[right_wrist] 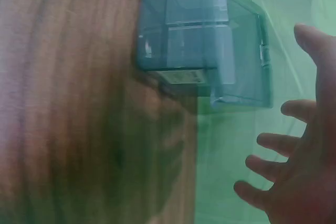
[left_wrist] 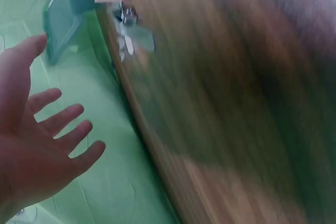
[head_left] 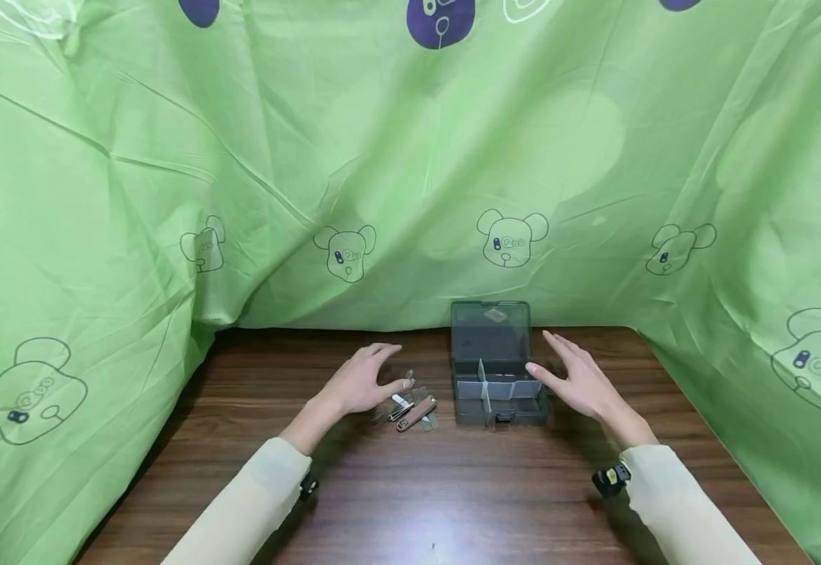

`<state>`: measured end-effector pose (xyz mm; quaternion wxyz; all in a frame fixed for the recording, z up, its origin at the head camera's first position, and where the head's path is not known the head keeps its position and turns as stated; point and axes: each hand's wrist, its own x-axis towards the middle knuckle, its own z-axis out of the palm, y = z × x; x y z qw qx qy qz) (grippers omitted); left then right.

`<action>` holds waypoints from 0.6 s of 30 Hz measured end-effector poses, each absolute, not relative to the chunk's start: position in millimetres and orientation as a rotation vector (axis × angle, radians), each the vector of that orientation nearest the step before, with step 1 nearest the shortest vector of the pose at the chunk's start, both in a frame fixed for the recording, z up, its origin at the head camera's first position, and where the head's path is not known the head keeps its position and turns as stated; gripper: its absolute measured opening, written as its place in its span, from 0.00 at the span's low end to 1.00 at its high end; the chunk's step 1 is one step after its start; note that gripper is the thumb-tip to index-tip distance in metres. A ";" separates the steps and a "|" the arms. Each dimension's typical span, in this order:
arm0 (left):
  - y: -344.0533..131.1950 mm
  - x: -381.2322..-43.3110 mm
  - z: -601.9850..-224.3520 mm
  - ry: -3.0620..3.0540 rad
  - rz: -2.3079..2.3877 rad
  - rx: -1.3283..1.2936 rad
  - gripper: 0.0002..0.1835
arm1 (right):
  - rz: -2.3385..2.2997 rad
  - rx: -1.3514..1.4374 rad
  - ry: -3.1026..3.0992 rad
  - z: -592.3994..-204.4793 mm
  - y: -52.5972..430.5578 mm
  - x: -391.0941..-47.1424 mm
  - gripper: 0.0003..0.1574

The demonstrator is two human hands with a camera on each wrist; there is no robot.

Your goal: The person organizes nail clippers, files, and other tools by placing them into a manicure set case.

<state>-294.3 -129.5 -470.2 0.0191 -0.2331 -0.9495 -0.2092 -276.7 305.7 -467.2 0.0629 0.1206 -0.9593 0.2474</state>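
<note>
A translucent grey compartment box (head_left: 502, 412) stands on the table with its lid (head_left: 490, 333) raised at the back and dividers inside. To its left lies a small pile: a brown oblong piece (head_left: 417, 413) with a metal end, slim silver metal pieces (head_left: 400, 408) and flat clear pieces (head_left: 429, 421). My left hand (head_left: 361, 380) hovers at the pile's left side, fingers spread and holding nothing. On the box's right side is my right hand (head_left: 580, 380), its fingers extended and its thumb overlapping the box's edge in the head view. The right wrist view shows the box's side wall (right_wrist: 181, 51).
Dark wood-grain table (head_left: 417, 486) lies under everything. A green curtain (head_left: 410, 173) printed with bear heads hangs behind it and along both sides. Small black devices (head_left: 611, 479) are worn at both wrists over pale sleeves (head_left: 679, 502).
</note>
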 end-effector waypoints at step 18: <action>-84.3 -269.0 -499.1 -2.995 -0.640 -0.869 0.24 | 1.738 0.225 -2.693 -504.3 300.0 -276.6 0.45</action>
